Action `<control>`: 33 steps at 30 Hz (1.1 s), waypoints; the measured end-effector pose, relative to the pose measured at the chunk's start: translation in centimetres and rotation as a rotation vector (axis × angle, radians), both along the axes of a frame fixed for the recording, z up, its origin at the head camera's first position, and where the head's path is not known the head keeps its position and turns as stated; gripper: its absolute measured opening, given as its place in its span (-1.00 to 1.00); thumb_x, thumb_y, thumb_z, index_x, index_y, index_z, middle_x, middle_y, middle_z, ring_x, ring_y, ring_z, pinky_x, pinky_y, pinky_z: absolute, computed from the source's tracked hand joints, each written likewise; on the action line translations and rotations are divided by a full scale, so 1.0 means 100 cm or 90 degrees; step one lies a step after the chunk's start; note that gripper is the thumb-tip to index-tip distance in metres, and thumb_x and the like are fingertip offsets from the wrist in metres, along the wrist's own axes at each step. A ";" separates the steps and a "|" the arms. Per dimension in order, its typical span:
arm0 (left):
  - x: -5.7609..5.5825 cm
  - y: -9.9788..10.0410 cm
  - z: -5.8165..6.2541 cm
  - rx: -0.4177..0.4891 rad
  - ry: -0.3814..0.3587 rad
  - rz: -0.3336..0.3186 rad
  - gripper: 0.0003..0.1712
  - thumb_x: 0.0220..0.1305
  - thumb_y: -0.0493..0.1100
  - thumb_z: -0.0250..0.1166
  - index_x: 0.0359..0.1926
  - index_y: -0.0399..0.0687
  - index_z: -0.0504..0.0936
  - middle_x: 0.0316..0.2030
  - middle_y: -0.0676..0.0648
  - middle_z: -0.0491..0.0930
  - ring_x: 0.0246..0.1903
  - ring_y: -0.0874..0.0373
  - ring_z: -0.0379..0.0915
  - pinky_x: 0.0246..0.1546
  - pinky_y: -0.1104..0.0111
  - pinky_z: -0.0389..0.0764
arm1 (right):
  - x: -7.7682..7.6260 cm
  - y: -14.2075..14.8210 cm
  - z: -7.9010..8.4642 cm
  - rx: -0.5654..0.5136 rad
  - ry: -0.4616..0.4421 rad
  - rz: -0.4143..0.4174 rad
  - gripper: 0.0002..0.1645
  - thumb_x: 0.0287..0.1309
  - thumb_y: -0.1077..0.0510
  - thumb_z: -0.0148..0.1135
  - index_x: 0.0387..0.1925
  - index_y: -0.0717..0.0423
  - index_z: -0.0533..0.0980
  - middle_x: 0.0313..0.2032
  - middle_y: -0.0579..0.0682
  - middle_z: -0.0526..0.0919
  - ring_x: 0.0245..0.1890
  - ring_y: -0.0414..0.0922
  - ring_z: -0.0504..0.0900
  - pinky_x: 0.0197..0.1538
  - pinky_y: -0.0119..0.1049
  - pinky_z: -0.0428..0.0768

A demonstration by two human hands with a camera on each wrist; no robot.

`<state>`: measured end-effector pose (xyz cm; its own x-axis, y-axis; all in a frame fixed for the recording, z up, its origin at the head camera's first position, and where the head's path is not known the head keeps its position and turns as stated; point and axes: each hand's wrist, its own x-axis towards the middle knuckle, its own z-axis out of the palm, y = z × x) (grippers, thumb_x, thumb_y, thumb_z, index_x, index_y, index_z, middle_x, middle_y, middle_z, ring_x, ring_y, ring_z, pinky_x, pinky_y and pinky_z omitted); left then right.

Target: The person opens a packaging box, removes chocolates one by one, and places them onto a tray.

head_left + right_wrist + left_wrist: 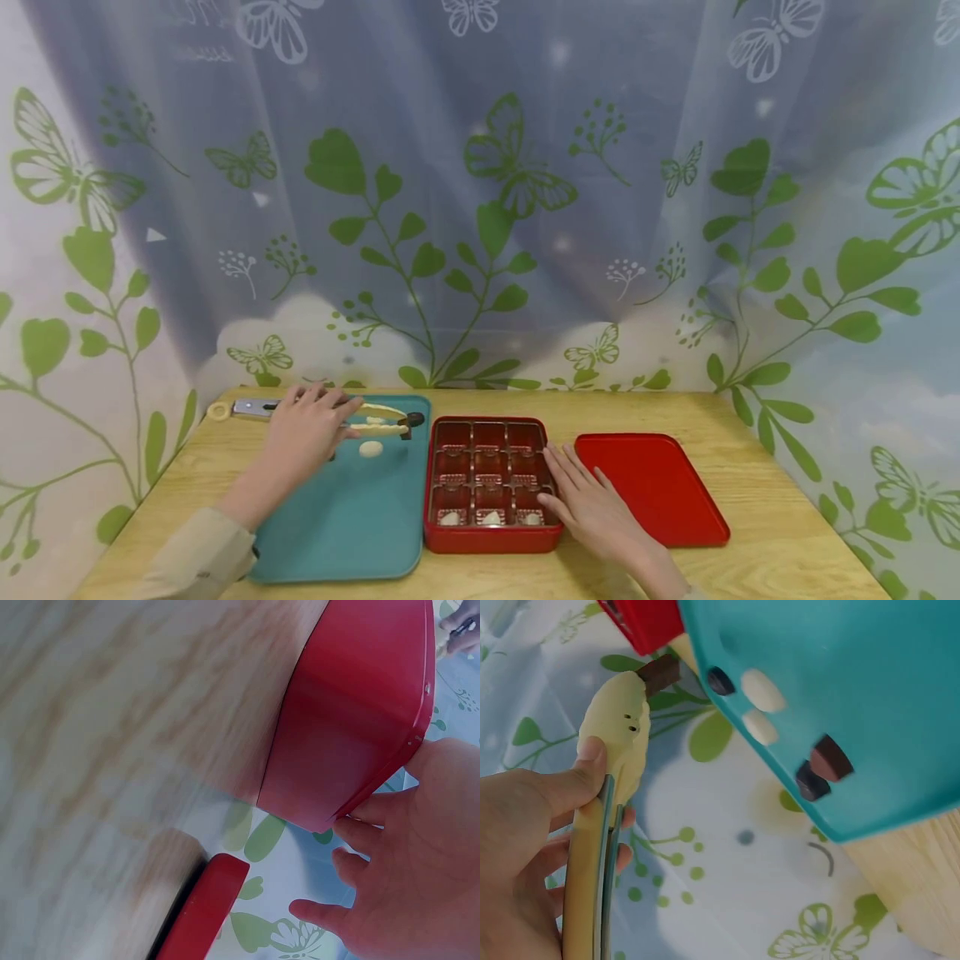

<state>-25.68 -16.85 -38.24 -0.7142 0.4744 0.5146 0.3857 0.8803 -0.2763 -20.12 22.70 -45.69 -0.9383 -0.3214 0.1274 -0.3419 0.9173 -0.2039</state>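
Observation:
My left hand (311, 421) grips a pair of tongs (600, 817) with metal arms and cream-coloured tips. Pinched at the tips is a brown chocolate piece (660, 673), held above the far part of a teal tray (352, 525). White pieces (763, 690), dark pieces (721, 680) and another brown piece (831, 759) lie on that tray. Beside it stands a red box (491, 542) with a clear divided insert; white pieces (491, 518) sit in its front-row compartments. My right hand (592, 504) touches the box's right rim, fingers extended.
A flat red lid (660, 492) lies to the right of the box on the wooden table (765, 500). Behind the table hangs a curtain (450, 208) printed with leaves and butterflies.

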 end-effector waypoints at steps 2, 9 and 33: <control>-0.002 -0.002 -0.002 -0.024 -0.004 0.012 -0.57 0.00 0.05 0.38 -0.05 0.14 0.65 -0.20 0.00 0.58 -0.20 0.02 0.41 -0.22 0.14 0.38 | 0.000 0.000 0.000 0.001 -0.001 -0.001 -0.16 0.26 -0.35 -0.24 0.42 -0.05 -0.06 0.42 -0.06 -0.09 0.42 -0.07 -0.11 0.31 0.17 0.06; -0.013 0.004 -0.006 -0.106 -0.026 0.009 -0.58 -0.02 0.10 0.35 -0.09 0.13 0.65 -0.23 0.01 0.57 -0.19 0.01 0.44 -0.18 0.16 0.41 | 0.000 0.001 0.001 0.001 -0.010 -0.005 -0.16 0.26 -0.35 -0.23 0.43 -0.06 -0.07 0.42 -0.07 -0.09 0.42 -0.07 -0.12 0.31 0.16 0.06; -0.026 0.031 -0.015 -0.033 0.008 -0.028 -0.61 -0.01 0.06 0.39 -0.13 0.07 0.64 -0.26 -0.04 0.57 -0.22 -0.02 0.46 -0.18 0.09 0.42 | 0.000 0.001 0.001 -0.002 -0.002 0.001 -0.17 0.27 -0.34 -0.24 0.42 -0.05 -0.05 0.42 -0.08 -0.07 0.41 -0.04 -0.07 0.30 0.18 0.07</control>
